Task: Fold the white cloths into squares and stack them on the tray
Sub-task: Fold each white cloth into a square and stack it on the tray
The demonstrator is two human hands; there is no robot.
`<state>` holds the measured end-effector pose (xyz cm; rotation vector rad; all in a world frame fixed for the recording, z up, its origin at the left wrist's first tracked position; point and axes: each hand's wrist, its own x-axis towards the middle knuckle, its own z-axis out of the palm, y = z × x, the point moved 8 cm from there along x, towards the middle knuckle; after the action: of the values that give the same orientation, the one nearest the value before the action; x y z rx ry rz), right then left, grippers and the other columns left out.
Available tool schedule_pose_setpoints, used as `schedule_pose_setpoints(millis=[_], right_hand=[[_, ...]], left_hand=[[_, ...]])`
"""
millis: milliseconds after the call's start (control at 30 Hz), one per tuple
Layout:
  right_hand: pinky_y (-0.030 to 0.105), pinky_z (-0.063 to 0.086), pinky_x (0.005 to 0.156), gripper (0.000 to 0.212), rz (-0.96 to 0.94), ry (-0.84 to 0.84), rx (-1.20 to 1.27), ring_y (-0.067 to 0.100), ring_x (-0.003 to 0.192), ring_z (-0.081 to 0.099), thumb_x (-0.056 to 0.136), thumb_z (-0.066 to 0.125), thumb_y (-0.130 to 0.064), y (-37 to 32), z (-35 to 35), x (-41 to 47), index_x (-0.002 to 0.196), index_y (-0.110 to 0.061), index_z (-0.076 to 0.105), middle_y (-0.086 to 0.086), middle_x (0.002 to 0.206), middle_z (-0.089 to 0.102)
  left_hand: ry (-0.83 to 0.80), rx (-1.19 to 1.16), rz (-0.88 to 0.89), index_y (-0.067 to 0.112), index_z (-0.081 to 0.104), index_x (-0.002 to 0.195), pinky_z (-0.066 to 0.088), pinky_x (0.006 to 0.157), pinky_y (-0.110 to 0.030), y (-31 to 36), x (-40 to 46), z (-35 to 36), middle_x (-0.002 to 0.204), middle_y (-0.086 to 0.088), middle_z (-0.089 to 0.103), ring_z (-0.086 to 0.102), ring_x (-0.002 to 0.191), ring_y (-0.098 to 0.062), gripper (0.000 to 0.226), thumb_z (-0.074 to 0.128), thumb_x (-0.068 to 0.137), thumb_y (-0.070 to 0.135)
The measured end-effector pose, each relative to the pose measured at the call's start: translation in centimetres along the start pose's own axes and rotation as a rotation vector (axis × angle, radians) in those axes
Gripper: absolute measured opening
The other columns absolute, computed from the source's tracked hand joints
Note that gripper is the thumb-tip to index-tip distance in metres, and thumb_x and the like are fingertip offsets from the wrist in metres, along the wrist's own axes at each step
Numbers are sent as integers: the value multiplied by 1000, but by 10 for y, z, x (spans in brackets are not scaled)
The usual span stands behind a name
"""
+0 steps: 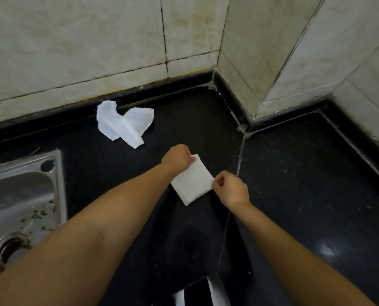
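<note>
Nearest to you, at the bottom edge of the view, a dark flat object with a pale metallic rim (202,290) pokes into sight; too little of it shows to say what it is. Your two bare forearms reach forward over it from the lower corners and meet above the black stone countertop (294,195).

Between your hands lies the folded white cloth (193,181), a neat near-square resting flat on the counter and turned at an angle to you. Your left hand (178,159) sits at its far corner with the fingers curled, the thumb pressing down on that corner. Your right hand (232,187) is at the cloth's right-hand edge, fingers bent and fingertips pinching that edge.

Further back and to the left, the crumpled white cloth (124,123) lies unfolded on the counter, close to the wall and well apart from your hands.

On your left, a stainless steel sink (22,191) is set into the counter; its basin is flecked with dark debris, and its round drain (7,250) looks rusty.

A pale seam (239,160) runs across the countertop just to the right of the folded cloth. Behind everything, off-white tiled walls (95,40) with dark, grimy grout lines rise from the back of the counter and step forward in a corner on the right.
</note>
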<state>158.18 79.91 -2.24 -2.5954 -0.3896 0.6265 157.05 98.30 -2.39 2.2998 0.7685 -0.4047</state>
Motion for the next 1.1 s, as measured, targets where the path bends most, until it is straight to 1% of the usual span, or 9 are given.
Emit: schedule_pose_setpoints(millis=[100,267,400,567,733,867,967,1000,1100], right_hand=[[38,40,93,21,-15,6,-100,22,107,53,89,53,-26,-3,-2,6,107,-19,60,3,111,56],[40,46,96,34,-26,-31,10,27,111,55,92,50,-22,-27,-9,27,123,-10,54,10,124,54],[38,48,88,37,19,-153,-65,30,111,56,95,51,-28,-44,3,35,123,-4,50,15,124,56],[28,42,63,22,99,-247,-39,29,97,59,91,57,-23,-46,17,34,100,-3,57,17,118,60],[31,42,71,21,173,-303,135,30,99,59,88,62,-15,-37,21,30,101,1,58,17,108,60],[27,40,60,25,129,-293,117,24,80,52,88,57,-13,-34,21,25,66,-9,48,6,76,51],[27,39,68,11,57,-208,18,28,95,57,91,55,-15,-40,20,21,94,-5,57,10,96,56],[29,41,72,23,51,-178,-10,29,103,58,91,55,-17,-42,21,20,110,-3,55,13,108,57],[38,47,90,39,107,-132,-93,31,110,57,91,56,-23,-42,22,19,125,-5,48,13,123,56]], left_hand=[[26,55,-7,14,54,110,48,81,-36,-5,-1,4,105,-5,59,59,98,-23,23,55,93,30],[225,-221,16,16,45,98,42,62,-29,-27,-21,-24,76,1,54,56,75,-16,17,57,92,27],[268,-257,-132,10,46,94,40,66,-31,-71,-47,-24,91,-9,57,56,82,-21,23,55,93,32],[106,-162,-218,10,52,62,39,58,-29,-89,-66,8,61,-4,49,50,57,-15,42,55,92,39],[99,-272,-251,4,67,92,46,72,-30,-86,-70,13,93,-9,65,63,89,-24,22,60,90,24],[128,-317,-266,10,59,75,45,72,-29,-92,-71,12,82,-7,60,57,79,-19,16,58,90,15],[136,-319,-269,13,48,59,41,60,-29,-90,-72,12,63,-2,51,51,60,-14,35,60,90,25],[122,-297,-260,12,50,58,39,58,-29,-87,-72,14,62,-4,51,51,58,-15,37,61,89,29],[101,-239,-260,-1,65,90,43,65,-32,-79,-71,17,95,-17,64,64,85,-29,30,60,88,29]])
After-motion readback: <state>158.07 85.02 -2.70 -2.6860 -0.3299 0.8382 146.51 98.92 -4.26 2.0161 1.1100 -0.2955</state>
